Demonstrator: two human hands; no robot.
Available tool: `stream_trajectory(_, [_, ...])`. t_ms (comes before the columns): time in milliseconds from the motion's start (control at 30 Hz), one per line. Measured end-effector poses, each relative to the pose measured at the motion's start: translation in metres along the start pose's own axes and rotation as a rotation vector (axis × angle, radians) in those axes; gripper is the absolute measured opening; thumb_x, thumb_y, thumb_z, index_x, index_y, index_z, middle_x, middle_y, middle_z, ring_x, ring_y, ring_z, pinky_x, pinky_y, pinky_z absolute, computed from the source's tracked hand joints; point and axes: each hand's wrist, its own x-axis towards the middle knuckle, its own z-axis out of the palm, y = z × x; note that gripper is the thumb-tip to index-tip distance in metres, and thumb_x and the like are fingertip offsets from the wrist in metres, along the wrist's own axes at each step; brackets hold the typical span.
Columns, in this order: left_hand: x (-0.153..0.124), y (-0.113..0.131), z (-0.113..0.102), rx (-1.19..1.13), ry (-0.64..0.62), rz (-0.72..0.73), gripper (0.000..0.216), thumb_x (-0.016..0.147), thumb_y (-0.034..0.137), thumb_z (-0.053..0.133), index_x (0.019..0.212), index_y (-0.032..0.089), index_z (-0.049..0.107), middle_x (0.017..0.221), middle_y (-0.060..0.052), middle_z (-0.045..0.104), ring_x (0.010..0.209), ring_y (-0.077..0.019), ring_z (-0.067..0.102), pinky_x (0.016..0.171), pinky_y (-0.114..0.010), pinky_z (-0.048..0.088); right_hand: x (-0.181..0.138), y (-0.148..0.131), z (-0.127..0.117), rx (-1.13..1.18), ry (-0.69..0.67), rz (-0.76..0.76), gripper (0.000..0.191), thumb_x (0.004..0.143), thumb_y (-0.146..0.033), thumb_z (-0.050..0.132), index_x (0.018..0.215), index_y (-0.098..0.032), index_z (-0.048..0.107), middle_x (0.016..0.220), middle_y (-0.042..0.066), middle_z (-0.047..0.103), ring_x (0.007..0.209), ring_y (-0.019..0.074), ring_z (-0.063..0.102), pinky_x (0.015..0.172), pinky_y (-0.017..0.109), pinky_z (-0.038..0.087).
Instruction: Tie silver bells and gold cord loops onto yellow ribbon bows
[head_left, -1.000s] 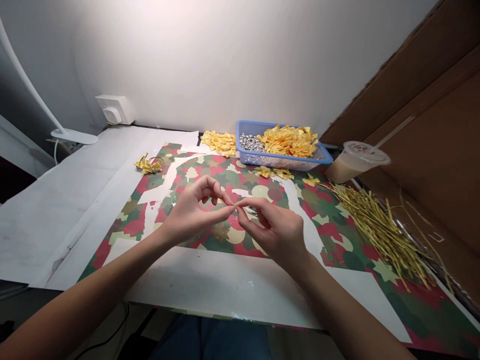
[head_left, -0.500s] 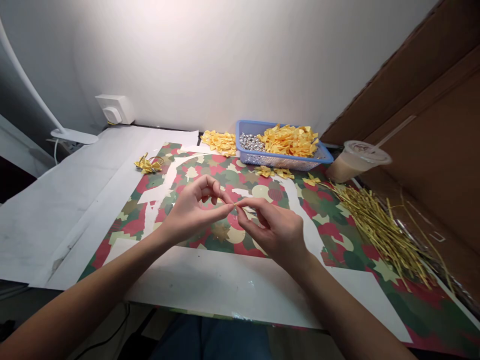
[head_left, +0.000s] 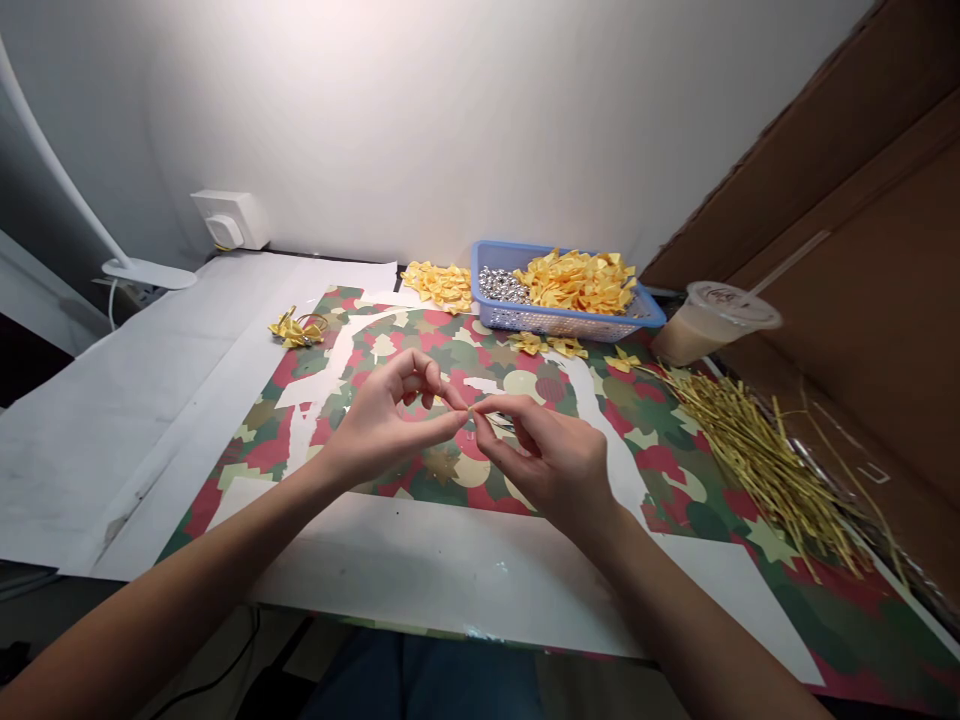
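Over the middle of the table, my left hand (head_left: 390, 410) and my right hand (head_left: 551, 450) meet fingertip to fingertip. Both are closed in a pinch on a thin gold strand (head_left: 470, 408), of which only a tiny bit shows between the fingers. Thin strand-like lines also show just behind my right fingers. The remaining fingers of my left hand are curled. Beyond the hands lie loose yellow ribbon bows (head_left: 547, 346). A bundle of gold twist ties (head_left: 765, 460) rests to the right of my right hand.
A blue basket (head_left: 491, 318) at the back holds silver bells and yellow bows. Beside it is a pile of yellow bows (head_left: 439, 285). Gold-tied bows (head_left: 298, 328) lie at left. A lidded drink cup (head_left: 709, 325) stands by the cardboard (head_left: 862, 250). A white lamp (head_left: 150, 272) is far left.
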Motion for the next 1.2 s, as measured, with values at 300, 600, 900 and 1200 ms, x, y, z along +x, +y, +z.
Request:
stream_trajectory(300, [-0.0008,0.0019,0.0011,-0.017,0.006,-0.008,0.027,0.07,0.02,0.07,0.074,0.021,0.043,0.071,0.0,0.063,0.072,-0.0155,0.06,0.071,-0.034,0.046,-0.0014,0.0007,0.0002,-0.006,-0.009,-0.003,0.008,0.085,-0.015,0.056,0.082,-0.02,0.062,0.049,-0.008,0.053,0.037,0.0054,0.04,0.042,0.019,0.031])
stream_trajectory(600, [-0.0001,0.0016,0.0008,-0.005,0.019,-0.017,0.029,0.069,0.02,0.071,0.072,0.022,0.042,0.069,0.001,0.062,0.072,-0.0164,0.062,0.069,-0.034,0.048,-0.0002,0.0009,0.0003,-0.009,-0.001,-0.002,0.009,0.086,-0.016,0.055,0.082,-0.021,0.062,0.048,-0.008,0.052,0.036,0.0056,0.037,0.041,0.02,0.03])
stream_trajectory(900, [0.0,-0.0006,-0.0009,-0.034,0.029,-0.051,0.03,0.069,0.021,0.071,0.073,0.022,0.041,0.071,0.001,0.061,0.072,-0.0157,0.06,0.068,-0.033,0.047,0.0018,0.0004,-0.0026,0.023,0.021,-0.004,0.006,0.082,-0.014,0.059,0.081,-0.02,0.06,0.048,-0.008,0.05,0.036,0.0057,0.036,0.039,0.021,0.029])
stream_trajectory(1200, [0.0001,0.0021,0.0,-0.023,0.028,-0.068,0.03,0.069,0.021,0.07,0.072,0.021,0.04,0.071,0.001,0.06,0.071,-0.0152,0.057,0.067,-0.033,0.046,0.0017,0.0008,-0.0031,0.027,0.028,0.004,0.006,0.081,-0.012,0.06,0.082,-0.018,0.06,0.048,-0.008,0.047,0.037,0.0052,0.033,0.039,0.02,0.028])
